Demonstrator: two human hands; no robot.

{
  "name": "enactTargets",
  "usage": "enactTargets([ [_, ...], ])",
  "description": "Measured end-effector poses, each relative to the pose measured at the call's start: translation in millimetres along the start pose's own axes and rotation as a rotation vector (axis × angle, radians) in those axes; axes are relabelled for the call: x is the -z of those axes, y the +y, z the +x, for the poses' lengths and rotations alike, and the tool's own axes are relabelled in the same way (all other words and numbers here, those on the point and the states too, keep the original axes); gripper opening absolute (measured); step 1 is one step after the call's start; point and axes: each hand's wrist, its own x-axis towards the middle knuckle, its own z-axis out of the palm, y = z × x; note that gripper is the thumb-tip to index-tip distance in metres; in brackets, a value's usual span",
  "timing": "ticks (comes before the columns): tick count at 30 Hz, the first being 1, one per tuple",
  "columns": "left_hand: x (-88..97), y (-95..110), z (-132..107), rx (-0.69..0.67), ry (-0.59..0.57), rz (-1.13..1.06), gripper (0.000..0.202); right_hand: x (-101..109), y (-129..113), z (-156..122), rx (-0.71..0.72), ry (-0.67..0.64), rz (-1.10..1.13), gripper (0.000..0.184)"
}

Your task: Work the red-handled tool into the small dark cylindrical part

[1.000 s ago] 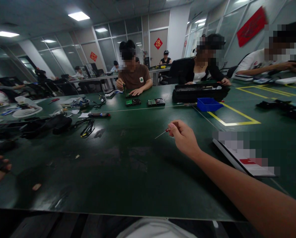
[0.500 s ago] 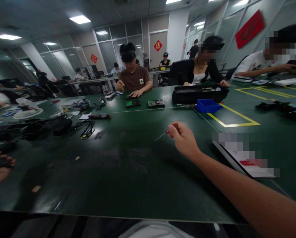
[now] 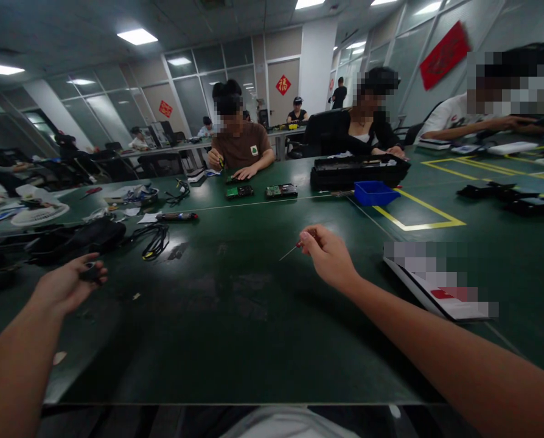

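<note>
My right hand [image 3: 329, 255] is closed around the red handle of a thin screwdriver [image 3: 289, 252]. Its metal shaft points left and slightly down, above the green tabletop. At the left, my left hand [image 3: 71, 283] grips a small dark object [image 3: 89, 272] between thumb and fingers; what kind of thing it is I cannot make out. Behind that hand lie a black bag-like item [image 3: 94, 236] and a coiled black cable [image 3: 157, 242] with a yellow part.
A white booklet-like item [image 3: 418, 286] lies right of my right forearm. Farther off stand a blue bin [image 3: 376, 193], a long black casing [image 3: 358, 173] and two circuit-board units [image 3: 281, 190]. Across the table [image 3: 199, 353] a person in brown [image 3: 249, 144] works, with others to the right.
My left hand has come in from the left edge toward the middle, carrying the dark object. The right hand keeps the screwdriver in nearly the same place. The view has shifted slightly.
</note>
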Motion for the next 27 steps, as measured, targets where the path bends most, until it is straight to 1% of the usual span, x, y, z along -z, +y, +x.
enactTargets([
  [1,-14.5,2,-10,0.023,-0.104,-0.064,0.028,0,0,0,-0.003,-0.007,-0.004,0.028],
  [2,-28.6,4,-20,0.032,-0.184,-0.091,0.031,0,0,0,-0.008,-0.013,-0.009,0.028],
  [4,-55.9,9,-39,0.025,-0.338,-0.103,0.042,1,-1,0,-0.018,-0.032,-0.016,0.028],
  [5,-69.6,11,-49,0.028,-0.435,-0.114,0.046,1,-1,0,-0.021,-0.042,-0.02,0.029],
  [7,-97.6,16,-68,0.016,-0.57,-0.14,0.053,2,-2,-1,-0.018,-0.07,-0.033,0.03],
  [9,-126.3,20,-89,-0.014,-0.682,-0.139,0.055,2,-4,-1,-0.015,-0.093,-0.055,0.03],
  [12,-167.0,25,-120,-0.061,-0.82,-0.151,0.055,3,-7,-2,-0.024,-0.108,-0.081,0.03],
  [15,-199.5,28,-151,-0.058,-0.944,-0.212,0.051,2,-7,-2,-0.018,-0.115,-0.085,0.029],
  [18,-220.9,27,-177,-0.013,-1.054,-0.327,0.05,1,-6,-2,-0.003,-0.12,-0.081,0.026],
  [20,-229.7,21,-187,-0.044,-1.102,-0.365,0.049,0,-4,-2,0.006,-0.12,-0.082,0.023],
  [21,-232.9,16,-190,-0.086,-1.119,-0.353,0.048,-1,-4,-2,0.01,-0.115,-0.086,0.022],
  [22,-235.5,11,-191,-0.145,-1.13,-0.306,0.049,-2,-3,-2,0.018,-0.109,-0.092,0.021],
  [24,-239.1,-2,-190,-0.306,-1.132,-0.125,0.058,-2,-3,-2,0.03,-0.101,-0.104,0.021],
  [26,-241.5,-13,-185,-0.489,-1.092,0.075,0.069,-2,-3,-1,0.023,-0.093,-0.126,0.021],
  [27,-242.3,-19,-182,-0.569,-1.056,0.145,0.07,-1,-4,-1,0.016,-0.088,-0.143,0.021],
])
